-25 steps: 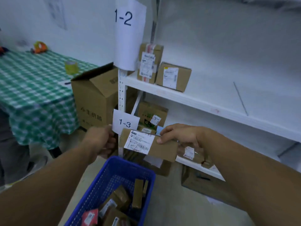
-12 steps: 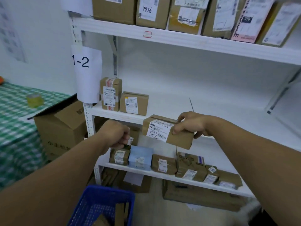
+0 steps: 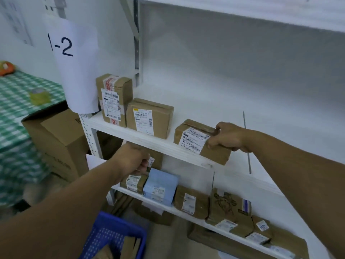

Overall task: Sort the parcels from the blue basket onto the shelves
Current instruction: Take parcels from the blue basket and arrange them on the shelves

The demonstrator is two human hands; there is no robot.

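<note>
Where the right fingers [image 3: 212, 145] curl round the near end of the parcel [image 3: 194, 142], thumb on top and the rest underneath, the grip is firm. The right hand [image 3: 226, 138] lies knuckles up, the forearm extended straight from the lower right. The parcel, brown card with a white barcode label facing the camera, sits at the front lip of the middle shelf [image 3: 205, 109], its near corner projecting past that lip. Whether its full weight is on the board cannot be told.

The left fingers [image 3: 144, 163] are curled into a fist. Whether they enclose anything cannot be told. The left hand [image 3: 133, 159] hangs just below the middle shelf's front edge, the forearm rising from the lower left.

On the middle shelf, at its left end, stand a tall taped parcel [image 3: 113, 100] and a lower labelled parcel [image 3: 149, 118], touching each other and apart from the held one. A paper sign [image 3: 74, 62] marked "1-2" hangs at that shelf's left post.

Below the middle shelf, a lower shelf [image 3: 164, 206] carries a row of brown parcels and a pale blue parcel [image 3: 160, 187]. The blue basket [image 3: 115, 238] stands on the floor, below and in front. Left of the middle shelf stands an open carton [image 3: 59, 139], and beyond it a tabletop [image 3: 15, 113] under green checked cloth, bearing a yellow-green tape roll [image 3: 39, 95].
</note>
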